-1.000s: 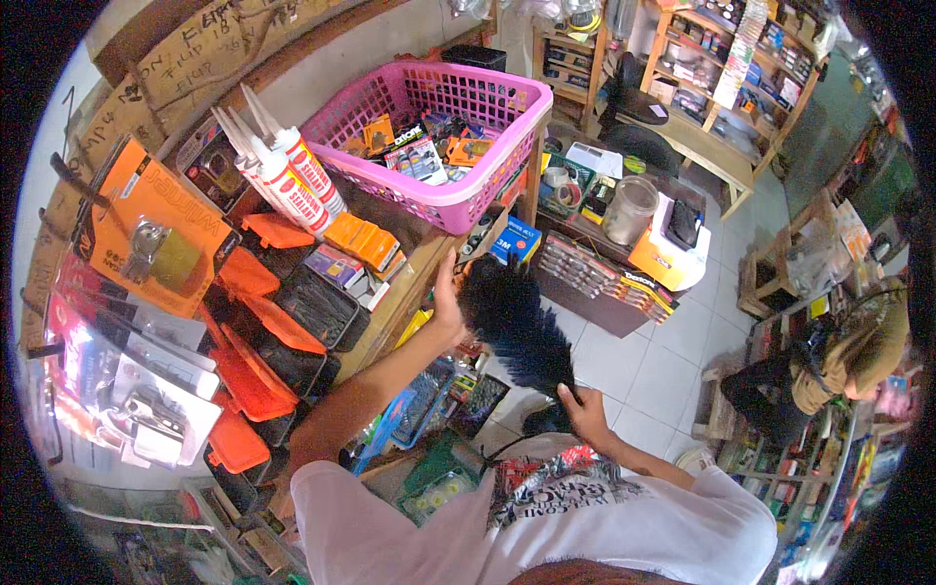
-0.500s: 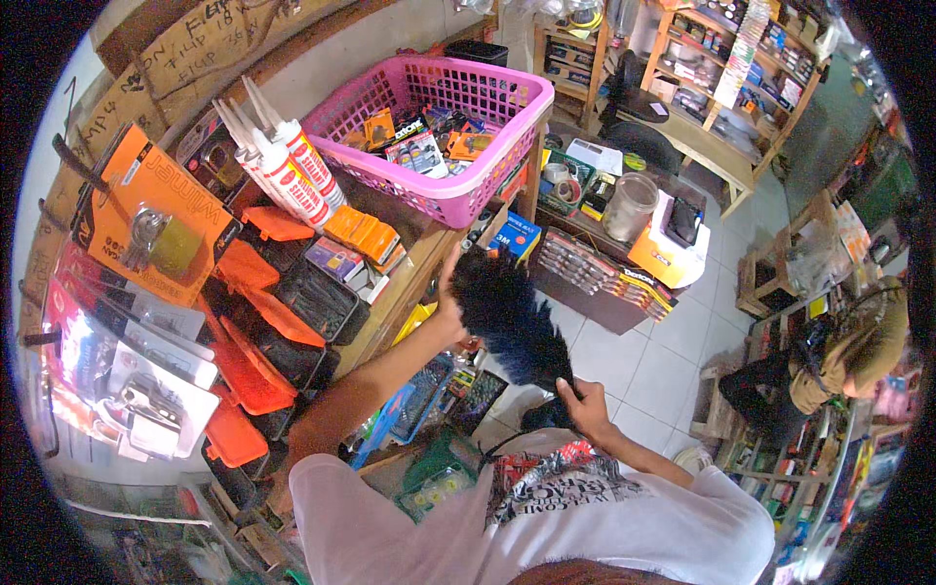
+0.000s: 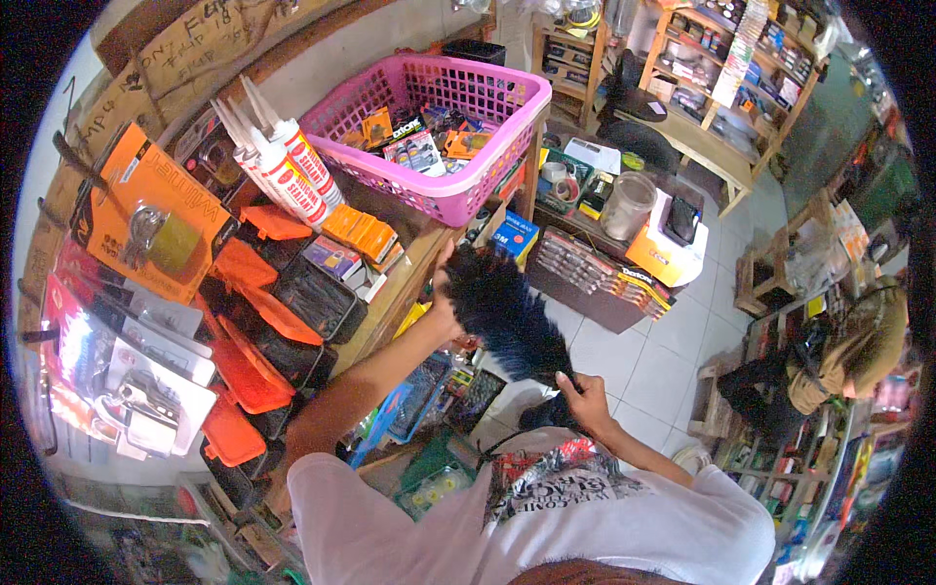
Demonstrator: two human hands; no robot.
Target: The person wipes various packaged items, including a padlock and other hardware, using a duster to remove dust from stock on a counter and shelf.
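Note:
A dark, fluffy feather duster (image 3: pixel 509 317) is held slantwise between my two hands, in front of my shirt. My right hand (image 3: pixel 588 402) is closed on its narrow lower right end, the thumb lying along it. At the bushy upper left end, my left hand (image 3: pixel 447 310) is held against the feathers. Most of its fingers are hidden behind them, and its grip shows only in part. Just beyond the duster, a blue box (image 3: pixel 514 237) sits near the shelf edge.
A pink basket (image 3: pixel 478 185) of packaged goods stands on the wooden shelf, beside white sealant tubes (image 3: pixel 292 175) and black cases with orange lids (image 3: pixel 258 366). A low dark table (image 3: pixel 595 304) holds a clear jar (image 3: pixel 629 203). At right, a person (image 3: pixel 853 341) is by crowded shelves.
The duster's bushy end and my left hand have shifted slightly left. My right hand stays at the narrow end, nearly still.

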